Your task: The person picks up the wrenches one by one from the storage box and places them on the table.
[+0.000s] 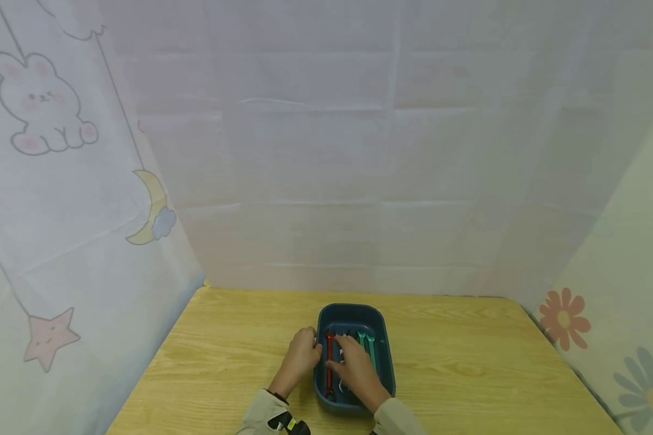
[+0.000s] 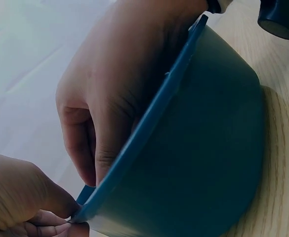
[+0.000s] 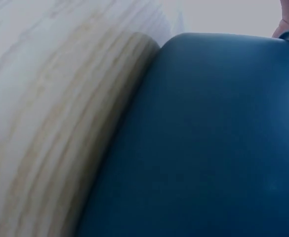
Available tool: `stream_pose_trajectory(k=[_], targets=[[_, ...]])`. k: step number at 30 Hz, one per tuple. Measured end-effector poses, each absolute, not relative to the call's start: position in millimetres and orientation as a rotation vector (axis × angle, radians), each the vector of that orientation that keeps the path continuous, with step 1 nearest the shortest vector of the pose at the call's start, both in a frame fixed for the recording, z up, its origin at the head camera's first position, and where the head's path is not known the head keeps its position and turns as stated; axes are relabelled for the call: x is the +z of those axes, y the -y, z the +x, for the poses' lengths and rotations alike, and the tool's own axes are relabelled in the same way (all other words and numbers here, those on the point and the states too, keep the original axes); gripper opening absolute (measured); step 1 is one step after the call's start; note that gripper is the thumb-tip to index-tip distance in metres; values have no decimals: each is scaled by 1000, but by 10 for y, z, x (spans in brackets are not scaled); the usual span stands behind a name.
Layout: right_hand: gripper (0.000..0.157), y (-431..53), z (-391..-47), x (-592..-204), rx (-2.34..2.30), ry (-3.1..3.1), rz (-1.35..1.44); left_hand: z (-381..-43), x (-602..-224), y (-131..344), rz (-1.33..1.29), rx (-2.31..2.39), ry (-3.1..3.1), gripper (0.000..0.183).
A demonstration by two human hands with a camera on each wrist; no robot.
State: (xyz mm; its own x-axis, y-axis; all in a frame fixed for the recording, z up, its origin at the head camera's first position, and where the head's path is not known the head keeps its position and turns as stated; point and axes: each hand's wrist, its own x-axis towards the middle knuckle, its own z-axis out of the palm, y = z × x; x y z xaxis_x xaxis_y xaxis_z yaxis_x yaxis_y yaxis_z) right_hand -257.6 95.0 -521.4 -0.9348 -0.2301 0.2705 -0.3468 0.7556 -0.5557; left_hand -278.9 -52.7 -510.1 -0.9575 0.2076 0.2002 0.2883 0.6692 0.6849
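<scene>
A dark blue plastic bin [image 1: 354, 312] stands on the table with open-end wrenches lying in it. My left hand [image 1: 302, 350] pinches its left rim between thumb and fingers, also visible in the left wrist view. Reaching down into the bin, my right hand [image 1: 356, 365] hangs over the middle of the wrenches, fingers pointing down. A red wrench [image 1: 329, 362] lies lengthwise just left of the right thumb. Two green wrenches [image 1: 371, 347] lie along the right side. Silvery metal shows beneath the right hand, whose fingertips the bin wall [image 2: 198, 138] hides in the left wrist view; I cannot tell whether they grip anything.
The wood-grain table [image 1: 468, 356] extends to both sides of the bin and behind it. A pale sheet [image 1: 326, 181] hangs at the back, with printed sheets at left and right. In the right wrist view, the bin's outer wall [image 3: 198, 138] fills much of the frame.
</scene>
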Motion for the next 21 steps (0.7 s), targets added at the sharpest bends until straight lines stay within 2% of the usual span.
stream_pose_trajectory(k=[6, 21], targets=[[46, -936, -2590, -5217, 979, 2760, 483, -2807, -5096, 542, -423, -1114, 2794, 17], [45, -878, -2625, -5260, 946, 2808, 515, -2782, -5096, 530, -415, -1142, 2790, 8]])
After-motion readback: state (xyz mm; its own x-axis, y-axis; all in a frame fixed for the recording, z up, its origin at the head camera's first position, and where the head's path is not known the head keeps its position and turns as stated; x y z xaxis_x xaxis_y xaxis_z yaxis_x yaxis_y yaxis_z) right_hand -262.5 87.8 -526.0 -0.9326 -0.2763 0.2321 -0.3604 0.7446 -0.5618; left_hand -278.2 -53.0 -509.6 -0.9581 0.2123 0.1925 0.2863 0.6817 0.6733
